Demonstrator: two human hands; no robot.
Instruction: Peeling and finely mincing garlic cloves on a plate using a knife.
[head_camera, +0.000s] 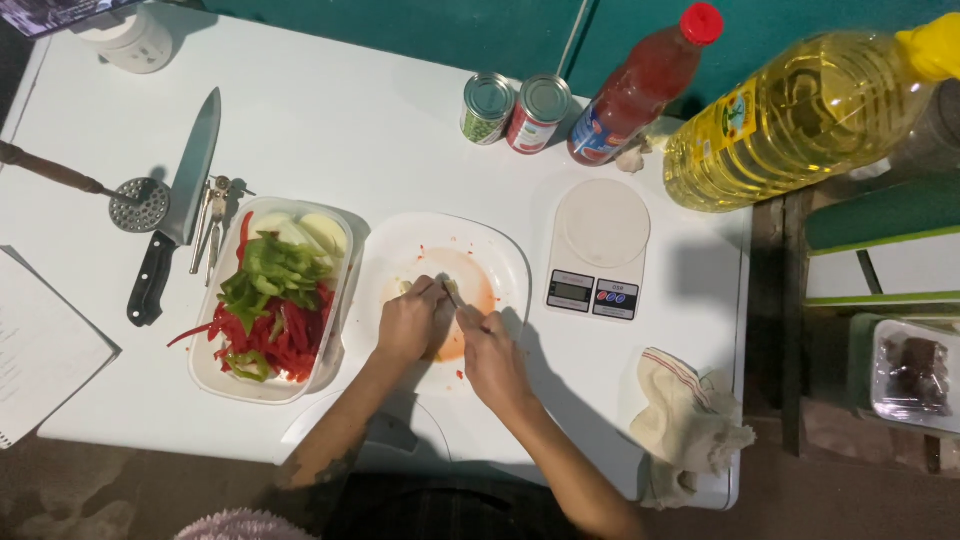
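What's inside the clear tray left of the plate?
The clear tray holds red pepper strips, green pepper strips and pale slices at its far end. The tray's floor beneath them is covered.

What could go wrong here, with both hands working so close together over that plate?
The right hand seems to hold a small blade just beside the left hand on the white plate; a slip might nick a finger. The plate looks wet with red juice, so the pale food could slide. The big knife lies bare near the tray of peppers.

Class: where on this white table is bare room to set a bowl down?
Free: the wide patch behind the pepper tray and plate, between knife and tins. Crowded: around both hands, left hand and right hand, and the scale.
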